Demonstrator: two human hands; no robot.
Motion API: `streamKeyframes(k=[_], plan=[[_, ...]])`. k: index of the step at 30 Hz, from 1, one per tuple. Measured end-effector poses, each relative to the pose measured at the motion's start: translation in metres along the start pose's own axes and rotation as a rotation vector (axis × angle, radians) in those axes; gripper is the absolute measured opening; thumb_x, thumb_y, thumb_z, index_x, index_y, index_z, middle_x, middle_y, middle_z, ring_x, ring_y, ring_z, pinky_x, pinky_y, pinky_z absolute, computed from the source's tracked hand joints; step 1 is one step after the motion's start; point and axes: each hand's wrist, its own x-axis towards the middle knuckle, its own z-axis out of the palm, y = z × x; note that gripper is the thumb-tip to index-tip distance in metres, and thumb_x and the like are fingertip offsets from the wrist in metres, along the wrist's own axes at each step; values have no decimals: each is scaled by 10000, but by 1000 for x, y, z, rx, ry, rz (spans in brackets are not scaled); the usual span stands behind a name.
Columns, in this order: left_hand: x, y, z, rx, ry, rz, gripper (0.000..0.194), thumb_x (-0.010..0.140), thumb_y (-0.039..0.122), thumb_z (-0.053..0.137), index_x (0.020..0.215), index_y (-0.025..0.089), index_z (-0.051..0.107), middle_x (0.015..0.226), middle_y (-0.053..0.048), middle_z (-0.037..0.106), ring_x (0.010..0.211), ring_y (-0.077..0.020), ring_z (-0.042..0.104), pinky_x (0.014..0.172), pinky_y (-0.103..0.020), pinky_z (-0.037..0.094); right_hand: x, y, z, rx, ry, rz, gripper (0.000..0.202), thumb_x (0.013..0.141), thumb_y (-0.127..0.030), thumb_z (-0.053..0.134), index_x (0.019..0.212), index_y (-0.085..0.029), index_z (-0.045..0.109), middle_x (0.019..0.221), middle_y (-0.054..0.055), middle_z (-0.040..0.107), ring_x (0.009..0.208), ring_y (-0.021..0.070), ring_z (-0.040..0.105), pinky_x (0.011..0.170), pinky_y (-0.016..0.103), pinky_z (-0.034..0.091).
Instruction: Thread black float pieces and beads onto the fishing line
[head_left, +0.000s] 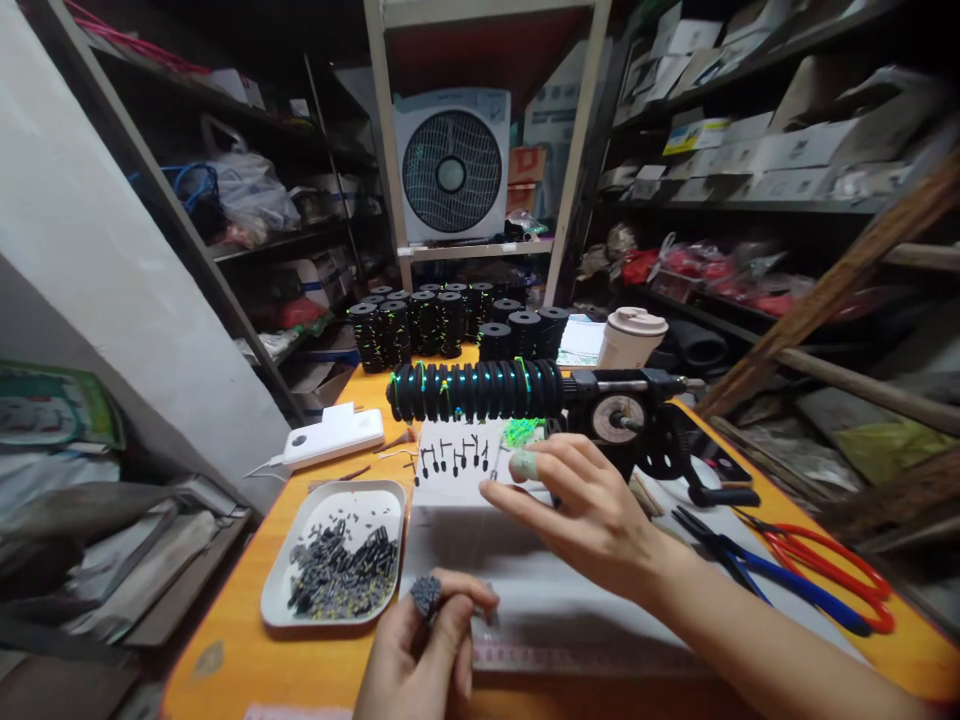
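Note:
My left hand [435,640] is closed near the front of the table, with a cluster of small dark grey pieces [426,594] between its fingers. Farther forward, my right hand [581,500] has its thumb and a finger wrapped in green tape [523,463] close together; anything between their tips is too small to name. Beside those tips, several small black stemmed pieces [454,460] stand in a row on a white surface [450,495]. Behind them a black ridged foam roll [476,390] is mounted on a hand-crank winder [619,415].
A white tray [271,590] of small dark pieces stands left, near a white power strip [337,440]. Blue-handled pliers [795,590] and red-handled scissors [832,565] lie right. Several black spools [450,325] and a lidded cup [631,340] stand behind. A ruler [577,655] lies in front.

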Motion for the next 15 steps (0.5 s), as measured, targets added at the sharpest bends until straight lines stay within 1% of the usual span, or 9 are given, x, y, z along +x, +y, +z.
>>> streamKeyframes(k=[3,5,6,8,10,12,13,14,15], plan=[[2,-2,-4,65,153,157,456,792,617,723,1055,246,766,472,65,532,466,-85,493,533,-191,374,-5,-8,-7,60,-1,268,184,1023,-172,508,1176,-157,610,682,-3,616,553,130,547,561,248,450],[4,-1,-8,107,177,311,339,849,569,690,1007,286,790,594,25,661,582,-121,603,623,-212,452,-4,-12,-10,119,-41,456,213,1019,-207,542,1203,-110,588,609,-40,583,465,108,509,495,229,420],[5,1,-9,149,180,399,290,874,539,673,950,294,807,703,-3,728,691,-148,657,701,-232,484,-3,-13,-10,159,-78,530,219,1016,-232,561,1190,-105,598,581,-52,580,445,105,512,475,222,415],[9,10,-8,266,169,565,222,920,444,644,915,308,820,955,-36,788,946,-200,691,881,-274,489,2,-11,-8,259,-165,629,171,1014,-270,571,1062,-131,656,541,-59,592,440,106,541,450,210,407],[16,21,-2,356,132,658,183,934,329,638,1002,320,808,1119,-42,768,1112,-219,655,982,-297,458,5,-10,-5,360,-238,683,243,1030,-262,529,860,-160,670,537,-51,616,461,104,571,460,198,414],[27,33,10,359,82,635,217,915,274,664,1093,304,784,1193,-56,736,1085,-214,654,955,-297,476,5,-14,-4,433,-290,704,326,1032,-220,496,746,-169,644,577,-35,648,509,105,598,506,198,433],[33,37,17,325,60,580,243,903,281,680,1127,285,772,1192,-67,729,982,-198,666,878,-285,503,3,-18,-4,457,-311,706,326,1024,-200,499,731,-169,640,602,-29,660,535,108,607,533,202,441],[39,41,24,269,34,493,303,900,305,687,1197,274,740,1167,-72,731,786,-155,647,739,-265,516,-1,-24,-6,475,-329,703,307,1013,-187,511,736,-170,643,624,-25,668,555,111,612,554,208,445],[44,43,31,220,-8,407,365,900,334,688,1257,261,705,1092,-70,741,632,-118,576,609,-244,486,-7,-31,-8,490,-343,696,287,1000,-176,525,740,-172,647,643,-22,674,568,115,612,566,213,443]])
